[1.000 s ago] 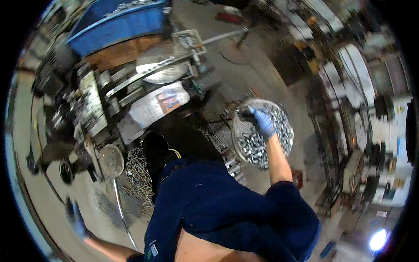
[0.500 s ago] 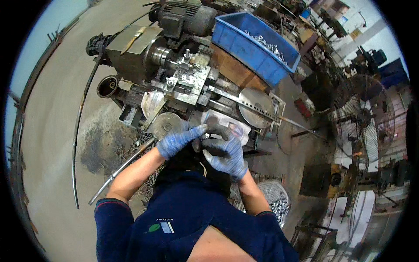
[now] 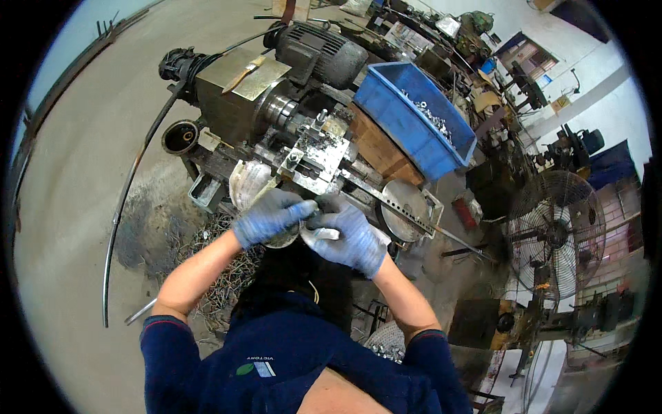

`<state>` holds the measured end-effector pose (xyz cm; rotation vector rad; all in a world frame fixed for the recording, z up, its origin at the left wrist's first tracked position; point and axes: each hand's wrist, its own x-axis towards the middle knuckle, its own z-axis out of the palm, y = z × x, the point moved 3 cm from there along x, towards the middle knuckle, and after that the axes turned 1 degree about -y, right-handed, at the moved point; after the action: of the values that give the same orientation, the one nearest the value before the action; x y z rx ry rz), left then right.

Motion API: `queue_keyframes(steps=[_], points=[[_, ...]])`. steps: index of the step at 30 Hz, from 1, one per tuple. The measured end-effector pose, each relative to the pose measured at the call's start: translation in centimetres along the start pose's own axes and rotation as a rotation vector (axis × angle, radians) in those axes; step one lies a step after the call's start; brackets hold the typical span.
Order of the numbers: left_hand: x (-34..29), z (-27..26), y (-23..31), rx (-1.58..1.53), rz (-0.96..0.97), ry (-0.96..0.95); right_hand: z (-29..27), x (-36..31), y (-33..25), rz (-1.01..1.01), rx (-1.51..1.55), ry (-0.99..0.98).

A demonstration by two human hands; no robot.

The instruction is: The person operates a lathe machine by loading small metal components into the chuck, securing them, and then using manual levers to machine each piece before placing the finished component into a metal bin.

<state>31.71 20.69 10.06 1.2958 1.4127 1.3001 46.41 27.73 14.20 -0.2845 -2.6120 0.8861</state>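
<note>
Both my hands wear grey-blue work gloves and meet in front of the machine, fingertips touching or nearly so. My left hand [image 3: 272, 219] has its fingers pressed together, pointing right. Beside it, my right hand [image 3: 350, 238] is closed, its fingers curled inward. Whatever sits between the fingertips is hidden or too small to name. Just beyond the hands stands a lathe-like machine with a metal tool slide [image 3: 316, 162] and a shiny round chuck [image 3: 279, 110]. A round metal disc [image 3: 284, 239] shows partly under my left hand.
A blue plastic bin [image 3: 407, 117] of small metal parts stands at the back right, by an electric motor [image 3: 321, 55]. A perforated bar [image 3: 389, 200] extends rightward. Metal shavings [image 3: 217, 276] litter the left floor. A basket [image 3: 386, 338] of parts sits by my right arm; a large fan [image 3: 555, 231] stands right.
My hands have come closer together, and my right hand's fingers have curled in. The view has shifted, so the machine and bin appear a little lower and further right.
</note>
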Motion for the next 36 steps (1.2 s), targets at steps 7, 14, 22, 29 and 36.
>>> queue_keyframes(steps=[7,14,22,29,36], points=[[-7.0,-15.4,0.1,0.351,-0.106,0.540,-1.2,11.7,2.5,-0.226,-0.615,0.029],[-20.0,-29.2,-3.9,1.330,-0.437,0.614,0.7,20.5,9.4,0.084,-0.899,-0.340],[-23.7,-28.4,-10.7,0.882,-0.671,0.691,3.1,22.0,12.2,0.250,-0.691,-0.207],[-22.3,-28.7,-11.5,1.141,-0.661,0.696,2.4,23.2,12.1,0.402,-0.397,-0.040],[-19.7,-31.4,-13.1,1.385,-0.590,0.646,1.8,24.5,13.5,0.441,-0.240,-0.162]])
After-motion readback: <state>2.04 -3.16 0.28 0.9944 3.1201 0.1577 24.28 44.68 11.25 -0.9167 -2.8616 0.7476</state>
